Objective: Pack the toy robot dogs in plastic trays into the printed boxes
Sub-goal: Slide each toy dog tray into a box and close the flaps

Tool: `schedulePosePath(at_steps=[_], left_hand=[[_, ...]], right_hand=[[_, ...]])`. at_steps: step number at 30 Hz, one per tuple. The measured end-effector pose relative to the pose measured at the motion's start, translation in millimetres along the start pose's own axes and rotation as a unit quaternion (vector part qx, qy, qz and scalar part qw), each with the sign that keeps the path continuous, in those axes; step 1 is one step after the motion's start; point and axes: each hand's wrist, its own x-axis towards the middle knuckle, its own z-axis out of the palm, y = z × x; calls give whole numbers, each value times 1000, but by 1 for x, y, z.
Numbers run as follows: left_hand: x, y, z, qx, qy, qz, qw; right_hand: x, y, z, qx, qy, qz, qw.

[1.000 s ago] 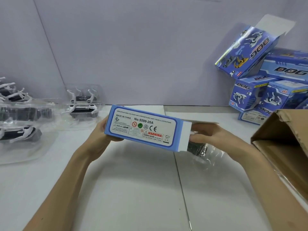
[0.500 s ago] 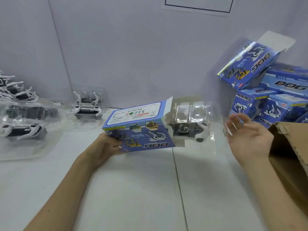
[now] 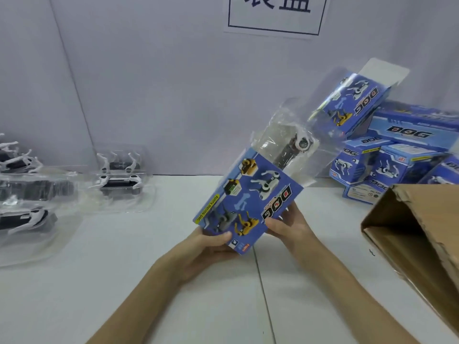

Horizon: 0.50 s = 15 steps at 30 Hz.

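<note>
Your left hand (image 3: 208,247) and right hand (image 3: 288,227) curl round the near end of the tilted centre box (image 3: 248,202), tray (image 3: 285,145) jutting half out the far end; it is probably light, crushable card, so hold its edges.

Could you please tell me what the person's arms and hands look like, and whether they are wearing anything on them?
Both are bare. The left hand and right hand carry no gloves, rings or watch that I can see. The left forearm and right forearm show no sleeve as far as the picture's bottom edge.
</note>
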Motion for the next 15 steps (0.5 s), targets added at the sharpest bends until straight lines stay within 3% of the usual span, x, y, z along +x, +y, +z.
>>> schedulePosePath(at_steps=[5, 9, 12, 15], left_hand=[[2, 2, -3, 23, 8, 21, 999], [4, 12, -12, 47, 109, 75, 990], [5, 19, -17, 96, 128, 108, 981], [5, 15, -13, 132, 96, 112, 980]], right_hand=[[-3, -6, 2, -15, 77, -35, 996], [-4, -21, -7, -62, 107, -94, 988], [-3, -24, -14, -86, 84, -80, 990], [-5, -20, -10, -142, -2, -4, 990]])
